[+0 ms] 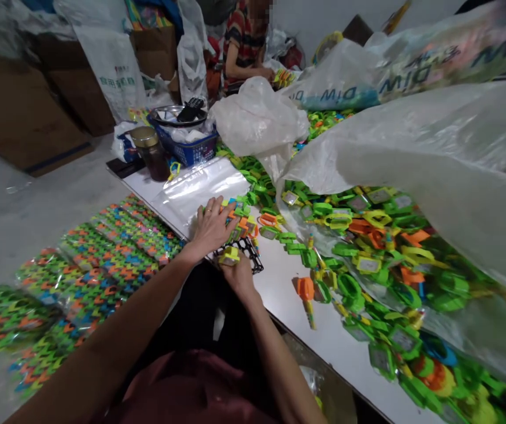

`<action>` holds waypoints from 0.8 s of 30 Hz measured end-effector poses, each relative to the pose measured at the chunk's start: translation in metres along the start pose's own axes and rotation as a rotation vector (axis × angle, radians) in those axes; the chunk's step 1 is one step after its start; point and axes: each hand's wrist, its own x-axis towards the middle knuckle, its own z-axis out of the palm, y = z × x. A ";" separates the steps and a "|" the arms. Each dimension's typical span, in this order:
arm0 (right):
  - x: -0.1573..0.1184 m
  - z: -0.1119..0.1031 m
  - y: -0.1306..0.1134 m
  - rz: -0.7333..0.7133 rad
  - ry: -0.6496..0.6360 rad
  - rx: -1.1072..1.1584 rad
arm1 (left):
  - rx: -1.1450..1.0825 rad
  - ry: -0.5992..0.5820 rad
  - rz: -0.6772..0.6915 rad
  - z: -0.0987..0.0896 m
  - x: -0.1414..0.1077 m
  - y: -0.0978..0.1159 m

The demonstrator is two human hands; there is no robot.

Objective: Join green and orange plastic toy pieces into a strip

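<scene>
My left hand lies with its fingers spread over a cluster of colourful plastic toy pieces, beside a stack of clear plastic bags. Closer to me, my right hand is closed on a yellow toy piece. Next to it, a black lattice frame rests at the edge of the white table. An orange toy with a striped stem lies on the table to the right.
Loose green toys pile up at the right under plastic sheeting. A jar and blue basket stand at the back. Filled packs lie on the left floor. A person sits beyond.
</scene>
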 end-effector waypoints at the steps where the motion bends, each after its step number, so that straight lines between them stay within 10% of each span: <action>1: 0.003 -0.002 -0.003 -0.013 -0.025 -0.071 | -0.017 0.001 -0.005 -0.001 -0.001 -0.002; 9: 0.023 -0.004 -0.034 0.051 -0.183 -0.303 | -0.166 0.153 0.402 0.005 -0.036 -0.024; 14: 0.029 -0.059 -0.027 0.128 -0.117 -0.261 | -0.160 0.192 0.481 0.020 -0.036 -0.033; 18: 0.044 -0.098 -0.026 0.429 -0.012 -0.528 | -0.274 0.203 0.415 0.012 -0.033 -0.033; 24: 0.037 -0.093 -0.012 0.516 -0.097 -0.554 | -0.441 0.291 0.270 0.002 -0.032 -0.018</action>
